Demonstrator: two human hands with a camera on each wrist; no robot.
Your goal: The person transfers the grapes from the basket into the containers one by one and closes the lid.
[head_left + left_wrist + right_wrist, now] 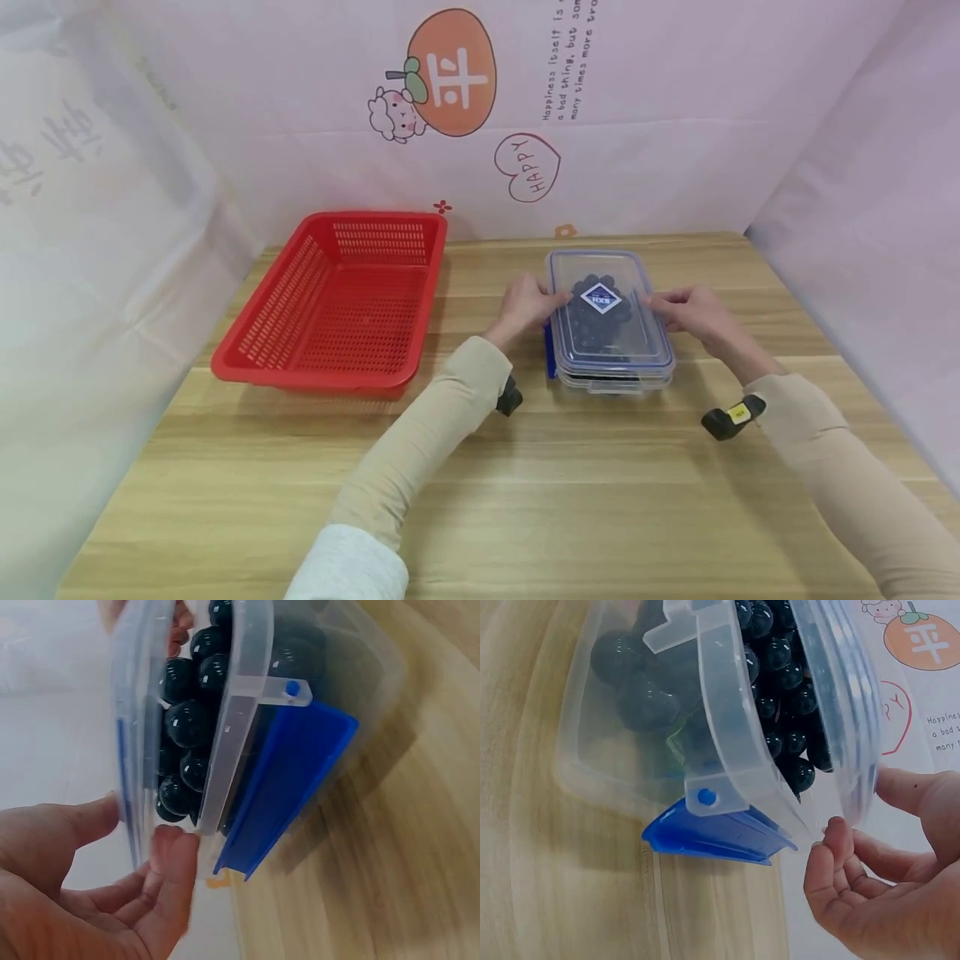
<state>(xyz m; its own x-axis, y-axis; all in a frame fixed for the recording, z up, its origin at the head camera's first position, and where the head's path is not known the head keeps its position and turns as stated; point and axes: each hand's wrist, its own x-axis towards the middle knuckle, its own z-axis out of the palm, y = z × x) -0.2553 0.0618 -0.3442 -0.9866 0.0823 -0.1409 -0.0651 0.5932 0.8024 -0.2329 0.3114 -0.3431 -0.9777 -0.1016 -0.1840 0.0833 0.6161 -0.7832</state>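
A clear plastic food container stands on the table, right of the middle. Dark, glossy grapes heap above its rim. Over them lies its clear lid, edged in blue with a diamond label, and both wrist views show a gap between lid and rim. My left hand pinches the lid's left edge, thumb on top and fingers beneath. At the opposite edge my right hand pinches the lid likewise. Blue side latches hang unfastened from the container's rim.
A red plastic basket with slotted walls stands to the left on the wooden table. A printed white cloth rises behind the table and along both sides.
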